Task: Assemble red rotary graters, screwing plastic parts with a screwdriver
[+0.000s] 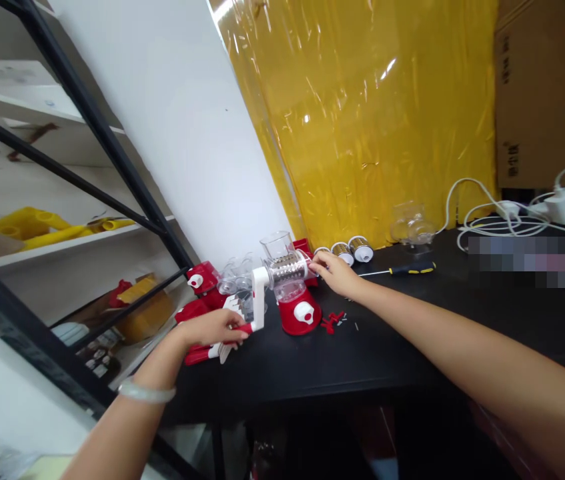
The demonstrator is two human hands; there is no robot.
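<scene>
A rotary drum grater (pixel 301 315) stands upright on a black table, with a red base, a white knob, a clear hopper and a metal grating drum (pixel 287 268). My left hand (pixel 215 329) is closed around the red grip of its white crank handle (pixel 259 300), which points down. At the opposite end of the drum, the fingers of my right hand (pixel 335 273) are closed on the drum's edge; the fingertips partly cover what they pinch. Several small red parts (pixel 331 323) and screws lie just right of the base.
Behind the grater are spare drums (pixel 361 249) and a screwdriver (pixel 412 268). Red bases (pixel 202 277), clear housings (pixel 237 273) and white crank handles crowd the left. A black-framed shelf (pixel 87 127) borders the table; white cables (pixel 502 223) lie at right against a yellow curtain (pixel 377 120).
</scene>
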